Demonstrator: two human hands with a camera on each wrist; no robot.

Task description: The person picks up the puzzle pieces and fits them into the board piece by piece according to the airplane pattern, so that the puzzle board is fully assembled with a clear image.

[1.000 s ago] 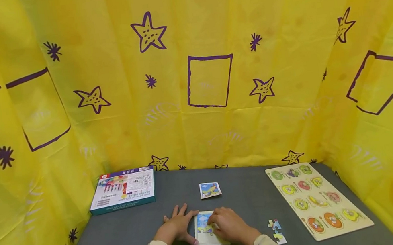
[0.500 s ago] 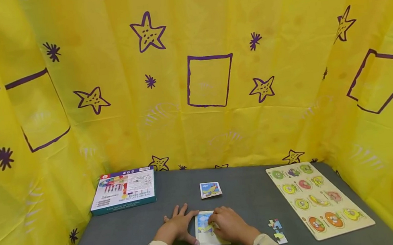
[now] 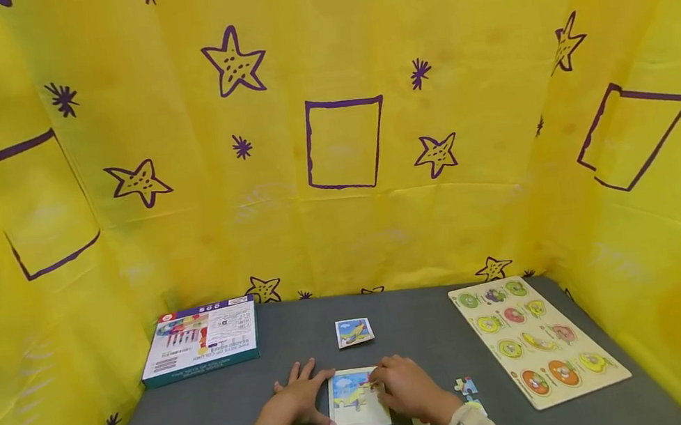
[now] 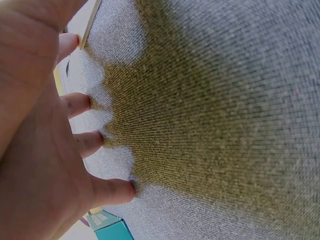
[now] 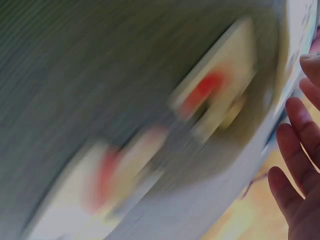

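Observation:
A shallow jigsaw tray point(image 3: 364, 421) lies before me, its upper left filled with blue-sky and yellow picture pieces point(image 3: 348, 387). My left hand point(image 3: 299, 401) is spread flat beside it, thumb and index finger touching the left edge. In the left wrist view, the left fingertips point(image 4: 127, 190) rest on the grey cloth. My right hand point(image 3: 407, 388) reaches over the tray's right side, thumb and index finger at a small red-and-yellow puzzle piece point(image 3: 370, 379), mostly hidden by them. In the right wrist view, the other right fingers point(image 5: 295, 145) are loosely bent.
Loose puzzle pieces point(image 3: 466, 386) lie right of the right forearm; one more point(image 3: 420, 422) peeks out below that hand. A small picture card point(image 3: 354, 332) is behind the tray. A fruit puzzle board point(image 3: 538, 341) stands at right, a flat box point(image 3: 200, 342) at left, a yellow curtain point(image 3: 344, 240) behind.
The head view has shifted slightly. My right hand has moved from the tray's middle to its right side, uncovering yellow pieces, and a red bit now shows at its fingertips. The left hand stays put.

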